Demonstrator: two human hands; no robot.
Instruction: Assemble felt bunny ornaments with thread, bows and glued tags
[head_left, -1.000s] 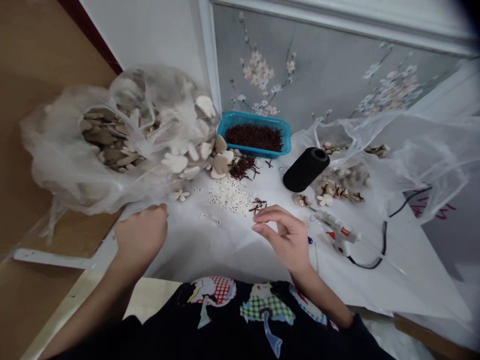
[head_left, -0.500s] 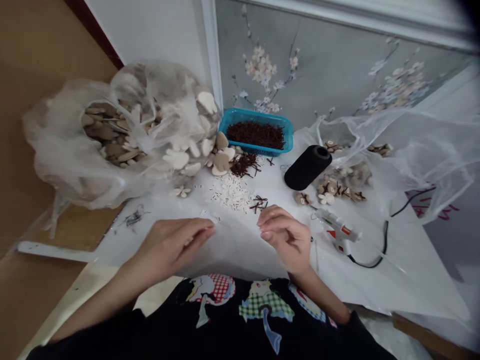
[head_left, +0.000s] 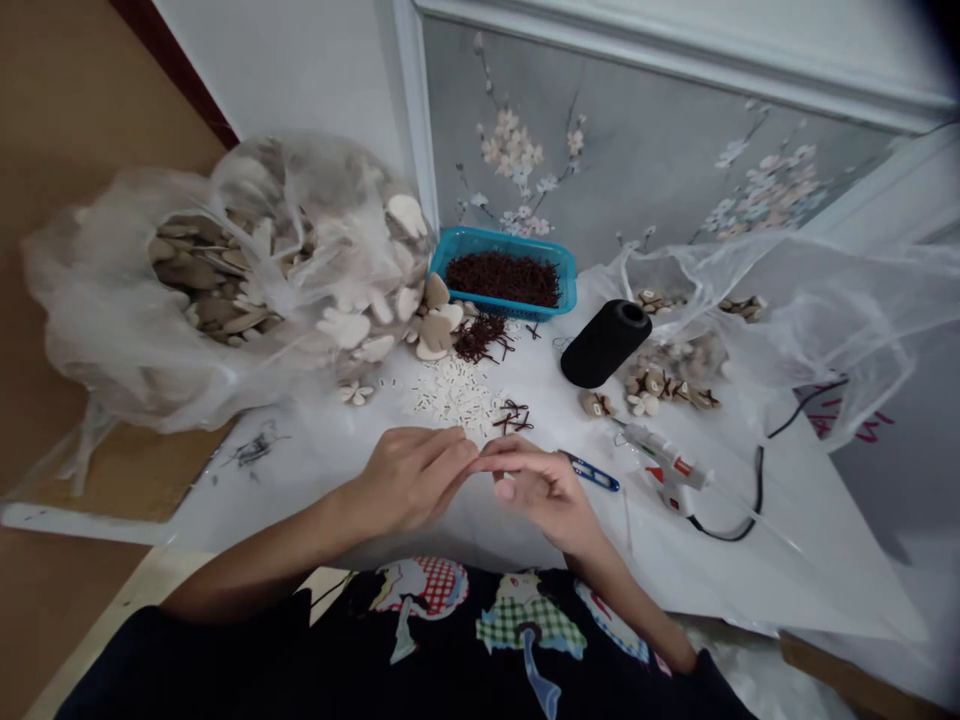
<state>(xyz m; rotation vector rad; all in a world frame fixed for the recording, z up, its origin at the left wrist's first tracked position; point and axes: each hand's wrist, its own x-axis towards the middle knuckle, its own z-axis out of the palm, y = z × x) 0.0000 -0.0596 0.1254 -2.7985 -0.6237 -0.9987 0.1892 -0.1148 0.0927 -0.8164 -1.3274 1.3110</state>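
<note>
My left hand [head_left: 416, 480] and my right hand [head_left: 544, 490] meet at the fingertips over the front of the white table. Both are closed, with fingers pressed together or curled, and anything between them is too small or hidden to make out. Just beyond the fingers lie several dark brown bows [head_left: 514, 416] and a heap of small white pieces [head_left: 456, 392]. Blue-handled thread snips [head_left: 596, 472] rest to the right of my right hand. Farther right is a white glue gun [head_left: 664, 462], its nozzle beside a beige piece with a bow [head_left: 598, 403].
A blue basket [head_left: 566, 285] of brown bows stands at the back. At left bulges a sheer bag [head_left: 90, 290] of beige and white felt-like shapes. A black thread cone [head_left: 606, 345] leans near another clear bag [head_left: 780, 300] at right. The glue gun's cord [head_left: 759, 490] crosses the right side.
My hands have come together: the left moved right and the right moved slightly left, so their fingertips meet. The snips now show beside my right hand. The view has shifted slightly.
</note>
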